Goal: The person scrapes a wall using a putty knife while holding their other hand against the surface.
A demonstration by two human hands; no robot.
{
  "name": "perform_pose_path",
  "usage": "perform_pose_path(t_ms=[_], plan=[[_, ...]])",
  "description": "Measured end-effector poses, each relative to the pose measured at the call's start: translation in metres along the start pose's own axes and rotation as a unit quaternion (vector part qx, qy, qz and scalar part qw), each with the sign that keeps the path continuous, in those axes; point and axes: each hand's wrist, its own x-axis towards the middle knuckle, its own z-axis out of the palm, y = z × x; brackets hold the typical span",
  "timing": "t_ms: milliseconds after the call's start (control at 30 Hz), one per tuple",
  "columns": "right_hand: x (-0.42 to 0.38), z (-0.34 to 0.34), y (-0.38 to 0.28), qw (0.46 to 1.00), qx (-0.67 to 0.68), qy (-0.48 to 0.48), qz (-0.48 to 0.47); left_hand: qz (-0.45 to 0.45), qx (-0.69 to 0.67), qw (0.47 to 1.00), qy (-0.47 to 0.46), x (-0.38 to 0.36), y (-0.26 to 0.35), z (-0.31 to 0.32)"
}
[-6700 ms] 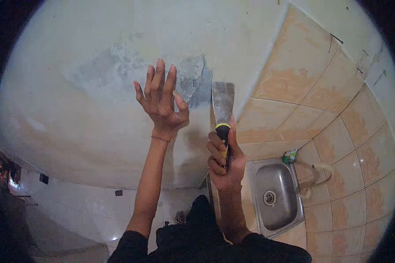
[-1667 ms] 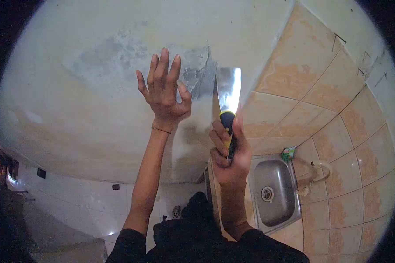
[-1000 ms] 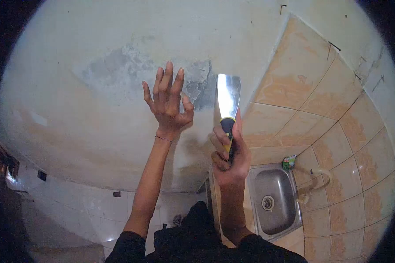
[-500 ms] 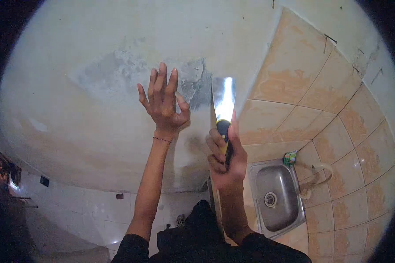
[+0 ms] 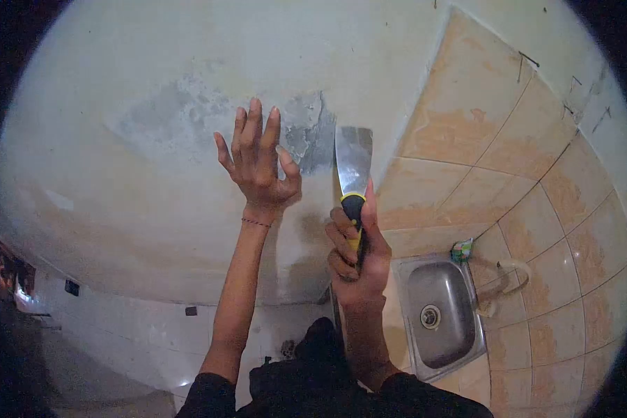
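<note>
My right hand (image 5: 359, 251) is wrapped round the black and yellow handle of a putty knife (image 5: 354, 161), its wide metal blade pointing up. The blade overlaps the pale wall (image 5: 167, 230) just right of a grey patch (image 5: 312, 132) where the paint is gone and the edges look rough. With fingers spread, my left hand (image 5: 260, 164) lies against the wall, over the middle of the bare area. A thin cord circles the left wrist.
A steel sink (image 5: 439, 313) is set in the counter (image 5: 390, 334) at lower right. Behind its rim stands a small green packet (image 5: 461, 249), near a pale tap (image 5: 512, 275). Orange-patterned tiles (image 5: 460, 125) cover the right side. White floor tiles (image 5: 139, 334) show at lower left.
The putty knife has dipped very slightly, and the bright glare on its blade has faded. My left hand stays in nearly the same place on the wall.
</note>
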Motion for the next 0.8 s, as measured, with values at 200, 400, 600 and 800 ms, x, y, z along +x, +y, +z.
perform_pose_path(t_ms=[200, 400, 600, 800], plan=[[0.002, 0.003, 0.0, 0.999, -0.031, 0.007, -0.007, -0.006, 0.002, 1.0, -0.008, 0.0, 0.002, -0.001], [0.002, -0.005, 0.002, 0.998, -0.059, 0.017, -0.012, -0.001, 0.009, 1.0, 0.002, 0.001, 0.002, -0.001], [0.01, 0.004, -0.001, 0.997, -0.073, -0.002, -0.013, 0.001, 0.004, 1.0, 0.003, 0.0, -0.001, 0.002], [0.009, 0.008, -0.002, 0.995, -0.094, 0.025, -0.02, -0.005, -0.001, 1.0, 0.003, -0.001, 0.0, 0.001]])
